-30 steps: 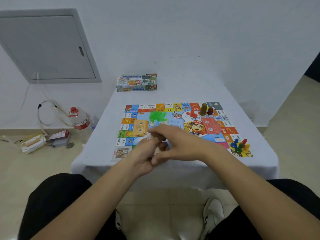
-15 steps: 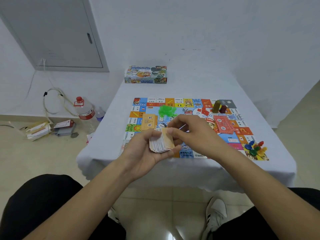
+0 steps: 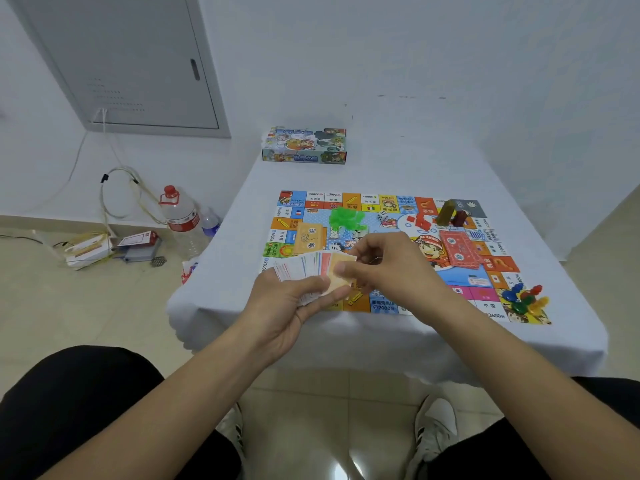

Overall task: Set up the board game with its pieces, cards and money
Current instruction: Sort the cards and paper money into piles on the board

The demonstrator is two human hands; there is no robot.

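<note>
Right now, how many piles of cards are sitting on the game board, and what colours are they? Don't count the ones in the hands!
Orange card pile: 1
Red card pile: 1
Total on the board: 2
The fanned cards held by the left hand, with the right hand pinching one, are left out.

Bare room: cloth-covered table (image 3: pixel 398 344), tiled floor (image 3: pixel 86 306)

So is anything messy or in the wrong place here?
On the game board nothing looks wrong; the decks and pieces sit in tidy groups. The mess is on the floor left of the table: a big water bottle, loose cables and small boxes lie scattered by the wall.
</note>
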